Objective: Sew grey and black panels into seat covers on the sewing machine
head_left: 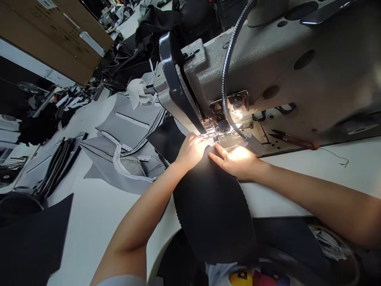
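Observation:
A black fabric panel (214, 210) with notched side edges runs under a sewing machine (268, 67) and hangs down over the table's front edge. My left hand (192, 151) rests on the panel left of the lit needle area, its fingers curled and pressed together at a small white piece (212, 140) by the presser foot. My right hand (238, 161) lies to the right of it, index and middle fingers stretched out flat on the panel, pointing at the foot. The needle tip is hidden in the glare.
Orange-handled snips (294, 140) lie on the machine bed to the right. Grey sewn pieces with white zips (127, 139) are heaped on the white table (86, 230) at left. A cardboard box (59, 35) and stacked dark panels (47, 171) stand farther left.

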The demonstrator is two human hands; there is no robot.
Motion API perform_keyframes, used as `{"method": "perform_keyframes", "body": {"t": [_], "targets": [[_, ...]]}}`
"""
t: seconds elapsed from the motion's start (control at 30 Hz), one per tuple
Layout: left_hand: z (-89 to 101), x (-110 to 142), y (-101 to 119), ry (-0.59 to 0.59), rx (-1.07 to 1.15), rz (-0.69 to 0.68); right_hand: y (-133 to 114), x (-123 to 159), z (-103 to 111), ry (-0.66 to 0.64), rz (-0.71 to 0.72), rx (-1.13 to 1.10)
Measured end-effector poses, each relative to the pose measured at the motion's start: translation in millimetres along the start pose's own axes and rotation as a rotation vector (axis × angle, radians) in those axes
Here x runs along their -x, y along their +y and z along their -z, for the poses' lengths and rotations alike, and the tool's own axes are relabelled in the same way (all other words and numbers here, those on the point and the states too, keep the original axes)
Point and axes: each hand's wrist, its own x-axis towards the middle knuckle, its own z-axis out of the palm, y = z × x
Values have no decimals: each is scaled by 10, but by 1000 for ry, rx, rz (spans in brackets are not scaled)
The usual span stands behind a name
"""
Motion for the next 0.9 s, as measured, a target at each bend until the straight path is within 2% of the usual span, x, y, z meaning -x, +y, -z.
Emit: {"method": "perform_keyframes", "body": {"t": [0.13,0.3,0.47,0.6,0.7,0.8,0.9], "targets": [[-13,-31,-23,15,44,41,0,7,10,-28,-35,-15],[32,-57,3,-21,42,35,-22,7,-4,-7,-57,-3],[29,-65,3,-53,61,41,-41,10,-76,104,-85,-50],[35,-57,62,-60,34,71,45,-21,-212,217,-85,-173],[128,18,331,23,46,72,141,-77,-350,271,-78,-236],[158,129,756,133,189,-30,248,-172,-442,249,-175,-292],[19,179,1089,151,233,-264,314,-249,-416,240,-230,-192]]}}
